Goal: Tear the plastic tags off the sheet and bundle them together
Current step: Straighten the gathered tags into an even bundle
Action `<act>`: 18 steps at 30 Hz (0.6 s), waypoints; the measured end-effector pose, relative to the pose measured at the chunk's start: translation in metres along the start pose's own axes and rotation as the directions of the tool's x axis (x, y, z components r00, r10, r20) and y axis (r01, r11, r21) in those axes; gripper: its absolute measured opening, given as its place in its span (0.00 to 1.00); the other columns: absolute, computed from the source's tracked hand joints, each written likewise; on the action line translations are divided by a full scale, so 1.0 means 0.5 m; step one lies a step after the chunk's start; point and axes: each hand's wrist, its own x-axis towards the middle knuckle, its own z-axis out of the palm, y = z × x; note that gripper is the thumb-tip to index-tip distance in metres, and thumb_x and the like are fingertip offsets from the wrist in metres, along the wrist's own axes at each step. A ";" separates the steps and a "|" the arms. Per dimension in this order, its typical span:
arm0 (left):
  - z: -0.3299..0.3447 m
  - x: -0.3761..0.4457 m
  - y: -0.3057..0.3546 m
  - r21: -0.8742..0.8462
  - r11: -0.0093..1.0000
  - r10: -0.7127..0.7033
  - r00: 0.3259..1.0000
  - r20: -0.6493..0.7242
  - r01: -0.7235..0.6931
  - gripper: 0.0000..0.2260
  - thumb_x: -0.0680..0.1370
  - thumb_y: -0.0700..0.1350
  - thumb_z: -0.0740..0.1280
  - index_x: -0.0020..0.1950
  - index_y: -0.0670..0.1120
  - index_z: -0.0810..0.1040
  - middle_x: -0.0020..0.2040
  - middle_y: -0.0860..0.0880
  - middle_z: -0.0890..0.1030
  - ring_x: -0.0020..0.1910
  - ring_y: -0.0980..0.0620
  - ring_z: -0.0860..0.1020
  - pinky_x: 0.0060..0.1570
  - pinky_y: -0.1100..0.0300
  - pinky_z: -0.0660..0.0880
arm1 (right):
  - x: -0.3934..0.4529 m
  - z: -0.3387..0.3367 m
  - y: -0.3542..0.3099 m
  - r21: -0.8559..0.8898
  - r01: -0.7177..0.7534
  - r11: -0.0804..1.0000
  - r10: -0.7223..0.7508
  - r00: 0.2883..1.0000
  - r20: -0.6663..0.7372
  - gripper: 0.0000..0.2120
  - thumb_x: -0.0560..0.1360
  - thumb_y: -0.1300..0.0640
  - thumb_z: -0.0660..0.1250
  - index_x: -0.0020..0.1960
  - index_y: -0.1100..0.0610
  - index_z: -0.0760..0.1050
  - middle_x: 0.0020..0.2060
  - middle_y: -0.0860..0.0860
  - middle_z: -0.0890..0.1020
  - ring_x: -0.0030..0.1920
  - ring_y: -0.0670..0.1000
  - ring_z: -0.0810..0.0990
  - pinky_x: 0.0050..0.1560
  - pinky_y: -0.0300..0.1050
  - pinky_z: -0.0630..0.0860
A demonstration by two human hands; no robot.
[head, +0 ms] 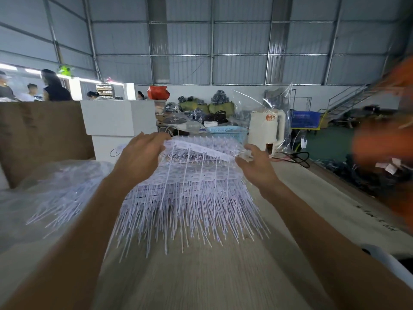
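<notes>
A stack of white plastic tag sheets (pixel 190 186) lies on the wooden table (pixel 201 276), its long thin tails fanning toward me. The top sheet (pixel 201 148) is lifted at its far edge. My left hand (pixel 138 157) grips the sheet's far left corner. My right hand (pixel 257 166) pinches its far right corner. Both forearms reach forward on either side of the stack.
A clear plastic bag holding more tag sheets (pixel 60 198) lies left of the stack. Behind stand a cardboard box (pixel 42 139), white boxes (pixel 116 117), a blue basket (pixel 228 132) and a white kettle (pixel 266 130). A blurred person in orange (pixel 384 148) is at the right.
</notes>
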 end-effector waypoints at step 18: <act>-0.016 -0.005 -0.027 -0.094 0.983 -0.140 0.975 0.175 0.158 0.08 0.83 0.39 0.61 0.60 0.49 0.68 0.54 0.43 0.80 0.45 0.44 0.70 0.42 0.50 0.68 | 0.003 0.003 0.012 0.206 -0.103 0.973 0.063 0.979 0.192 0.22 0.81 0.55 0.69 0.73 0.52 0.70 0.64 0.52 0.75 0.63 0.56 0.76 0.55 0.52 0.77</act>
